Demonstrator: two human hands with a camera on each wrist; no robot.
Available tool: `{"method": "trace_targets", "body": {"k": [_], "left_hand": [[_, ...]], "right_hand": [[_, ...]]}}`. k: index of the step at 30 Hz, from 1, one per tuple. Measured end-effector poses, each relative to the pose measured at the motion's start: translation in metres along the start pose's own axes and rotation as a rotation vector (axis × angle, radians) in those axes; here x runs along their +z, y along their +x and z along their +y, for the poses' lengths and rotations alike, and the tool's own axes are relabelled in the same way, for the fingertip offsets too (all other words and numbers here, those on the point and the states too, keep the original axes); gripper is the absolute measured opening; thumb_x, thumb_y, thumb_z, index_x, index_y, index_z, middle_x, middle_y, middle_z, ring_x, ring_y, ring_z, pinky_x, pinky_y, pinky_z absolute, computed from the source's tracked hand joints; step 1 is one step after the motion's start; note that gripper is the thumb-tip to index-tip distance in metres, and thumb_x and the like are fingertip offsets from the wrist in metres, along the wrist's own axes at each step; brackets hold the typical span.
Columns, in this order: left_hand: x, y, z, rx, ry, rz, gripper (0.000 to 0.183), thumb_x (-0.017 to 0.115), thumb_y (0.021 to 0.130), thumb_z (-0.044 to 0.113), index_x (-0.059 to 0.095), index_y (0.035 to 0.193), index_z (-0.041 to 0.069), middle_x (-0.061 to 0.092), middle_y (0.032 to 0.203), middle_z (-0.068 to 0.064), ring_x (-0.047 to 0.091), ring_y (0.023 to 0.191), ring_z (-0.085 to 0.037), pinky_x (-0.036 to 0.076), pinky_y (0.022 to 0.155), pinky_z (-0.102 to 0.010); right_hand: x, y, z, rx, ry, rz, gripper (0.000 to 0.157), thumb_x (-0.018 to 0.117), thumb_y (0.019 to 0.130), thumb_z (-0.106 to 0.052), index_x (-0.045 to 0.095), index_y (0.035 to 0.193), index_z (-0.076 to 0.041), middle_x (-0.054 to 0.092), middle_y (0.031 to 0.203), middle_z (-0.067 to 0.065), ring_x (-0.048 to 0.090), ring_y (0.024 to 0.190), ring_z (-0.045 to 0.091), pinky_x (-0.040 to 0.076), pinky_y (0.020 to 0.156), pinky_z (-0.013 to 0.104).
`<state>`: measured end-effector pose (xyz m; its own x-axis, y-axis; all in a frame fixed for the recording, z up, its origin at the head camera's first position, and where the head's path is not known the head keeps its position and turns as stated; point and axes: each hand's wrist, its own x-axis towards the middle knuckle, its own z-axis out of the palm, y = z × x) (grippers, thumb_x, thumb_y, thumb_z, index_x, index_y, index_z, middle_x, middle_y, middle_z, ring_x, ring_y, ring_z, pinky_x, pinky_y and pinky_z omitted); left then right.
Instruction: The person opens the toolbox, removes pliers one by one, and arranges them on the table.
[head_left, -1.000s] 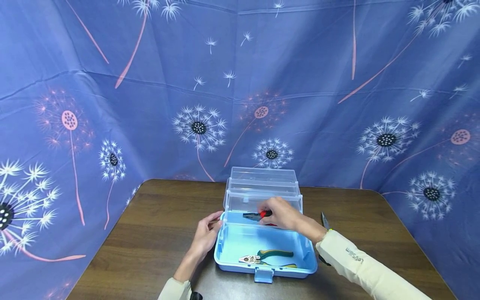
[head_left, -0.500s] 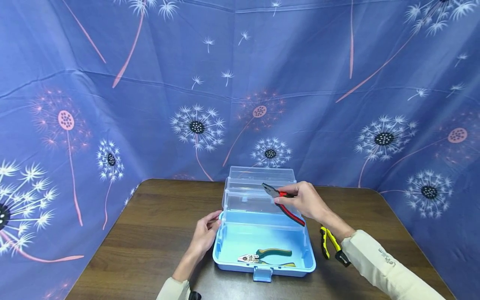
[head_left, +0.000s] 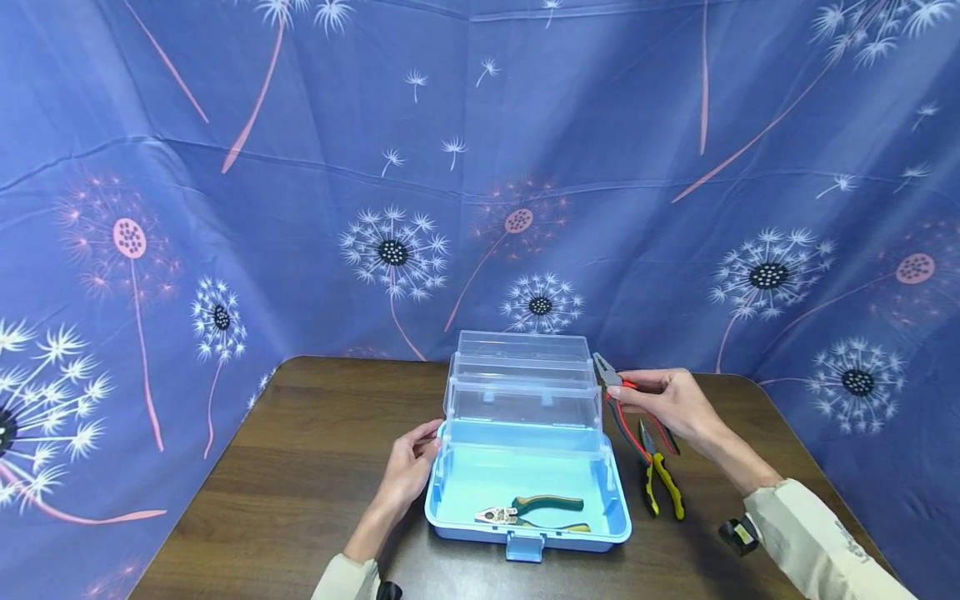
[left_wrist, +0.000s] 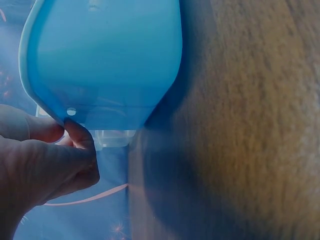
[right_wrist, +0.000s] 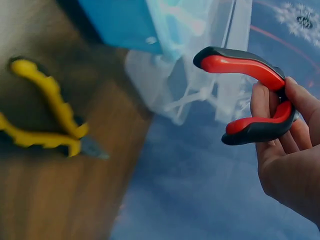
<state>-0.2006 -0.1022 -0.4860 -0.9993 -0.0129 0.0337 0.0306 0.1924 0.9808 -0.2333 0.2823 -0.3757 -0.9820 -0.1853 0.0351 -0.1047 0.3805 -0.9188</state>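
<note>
A light blue toolbox (head_left: 517, 477) stands with its lid up and the clear trays (head_left: 525, 367) folded back. My left hand (head_left: 408, 468) pinches the box's rim at the left rear corner; in the left wrist view the thumb and a finger (left_wrist: 82, 135) meet at that edge. My right hand (head_left: 678, 404) holds red-and-black pliers (head_left: 609, 379) near the pivot, right of the trays, jaws up and handles spread. The right wrist view shows those red handles (right_wrist: 242, 66) apart. Green-handled pliers (head_left: 553, 503) lie inside the box near its front.
Yellow-and-black needle-nose pliers (head_left: 669, 489) lie on the wooden table (head_left: 330, 433) right of the toolbox, handles toward me and spread. A blue dandelion-print cloth (head_left: 300, 208) hangs behind and at both sides. The toolbox latch (head_left: 525, 548) hangs at the front.
My right hand has lifted the red-and-black pliers out from over the toolbox and carried them right, past its edge. The left hand stays on the rim.
</note>
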Motion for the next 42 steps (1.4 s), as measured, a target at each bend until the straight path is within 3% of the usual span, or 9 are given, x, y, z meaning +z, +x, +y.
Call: {"method": "trace_targets", "body": {"k": [6, 11, 17, 20, 29, 32, 37, 40, 42], "left_hand": [[0.001, 0.0, 0.001, 0.009, -0.013, 0.0, 0.035, 0.051, 0.096, 0.004, 0.053, 0.13, -0.002, 0.059, 0.116, -0.014, 0.057, 0.099, -0.023, 0.049, 0.082, -0.028], [0.0, 0.001, 0.004, 0.007, -0.027, -0.002, 0.035, 0.051, 0.096, 0.004, 0.053, 0.13, -0.002, 0.058, 0.117, -0.014, 0.057, 0.098, -0.022, 0.049, 0.081, -0.026], [0.0, 0.0, 0.005, 0.012, -0.042, -0.01, 0.036, 0.051, 0.096, 0.004, 0.052, 0.131, -0.003, 0.058, 0.117, -0.016, 0.056, 0.098, -0.023, 0.049, 0.079, -0.026], [0.001, 0.0, 0.004, 0.01, -0.04, -0.013, 0.036, 0.051, 0.096, 0.004, 0.052, 0.131, -0.003, 0.057, 0.117, -0.016, 0.056, 0.097, -0.023, 0.049, 0.079, -0.027], [0.002, -0.001, 0.003, -0.008, -0.03, -0.013, 0.035, 0.05, 0.096, 0.003, 0.053, 0.13, -0.001, 0.057, 0.115, -0.014, 0.056, 0.097, -0.023, 0.049, 0.078, -0.027], [0.002, -0.001, 0.001, 0.01, -0.039, -0.016, 0.035, 0.05, 0.095, 0.002, 0.053, 0.129, -0.003, 0.058, 0.115, -0.015, 0.056, 0.098, -0.024, 0.049, 0.078, -0.026], [0.002, 0.0, 0.0, 0.039, -0.048, -0.014, 0.034, 0.05, 0.096, 0.002, 0.053, 0.129, -0.005, 0.06, 0.115, -0.017, 0.057, 0.098, -0.023, 0.048, 0.08, -0.024], [0.001, 0.0, 0.0, 0.039, -0.058, -0.013, 0.034, 0.05, 0.096, 0.002, 0.053, 0.129, -0.005, 0.06, 0.114, -0.017, 0.057, 0.098, -0.023, 0.048, 0.079, -0.024], [0.001, 0.0, 0.001, 0.037, -0.057, -0.012, 0.034, 0.05, 0.096, 0.003, 0.053, 0.129, -0.005, 0.06, 0.114, -0.017, 0.057, 0.098, -0.023, 0.049, 0.079, -0.024]], "right_hand": [[-0.018, -0.012, 0.031, 0.061, 0.028, 0.056, 0.058, 0.071, 0.085, -0.028, 0.054, 0.126, 0.009, 0.069, 0.101, 0.017, 0.069, 0.089, 0.025, 0.055, 0.076, 0.032], [-0.035, -0.023, 0.061, 0.122, -0.015, 0.12, 0.063, 0.07, 0.086, -0.031, 0.051, 0.129, 0.01, 0.07, 0.1, 0.013, 0.069, 0.088, 0.025, 0.054, 0.075, 0.027], [-0.051, -0.032, 0.095, 0.178, 0.064, 0.167, 0.067, 0.07, 0.086, -0.024, 0.043, 0.13, 0.018, 0.072, 0.09, 0.008, 0.07, 0.082, 0.022, 0.053, 0.076, 0.04], [-0.055, -0.037, 0.108, 0.201, 0.122, 0.178, 0.067, 0.07, 0.086, -0.019, 0.039, 0.131, 0.02, 0.072, 0.09, 0.009, 0.07, 0.081, 0.022, 0.052, 0.076, 0.042], [-0.054, -0.049, 0.146, 0.299, 0.126, 0.216, 0.066, 0.071, 0.086, -0.016, 0.039, 0.128, 0.024, 0.072, 0.089, 0.01, 0.07, 0.077, 0.017, 0.055, 0.072, 0.034], [-0.055, -0.05, 0.152, 0.345, -0.014, 0.233, 0.069, 0.072, 0.085, -0.027, 0.045, 0.126, 0.022, 0.071, 0.09, 0.014, 0.07, 0.075, 0.016, 0.056, 0.069, 0.031], [-0.061, -0.052, 0.155, 0.345, -0.478, 0.252, 0.067, 0.068, 0.081, -0.053, 0.065, 0.114, 0.006, 0.069, 0.1, 0.021, 0.067, 0.085, 0.033, 0.052, 0.067, 0.041], [-0.064, -0.053, 0.154, 0.302, -0.594, 0.244, 0.062, 0.065, 0.082, -0.055, 0.07, 0.108, 0.001, 0.067, 0.105, 0.023, 0.059, 0.097, 0.044, 0.047, 0.071, 0.049], [-0.065, -0.053, 0.154, 0.283, -0.593, 0.232, 0.059, 0.065, 0.083, -0.054, 0.07, 0.106, 0.0, 0.068, 0.104, 0.022, 0.058, 0.1, 0.044, 0.047, 0.073, 0.049]]}}
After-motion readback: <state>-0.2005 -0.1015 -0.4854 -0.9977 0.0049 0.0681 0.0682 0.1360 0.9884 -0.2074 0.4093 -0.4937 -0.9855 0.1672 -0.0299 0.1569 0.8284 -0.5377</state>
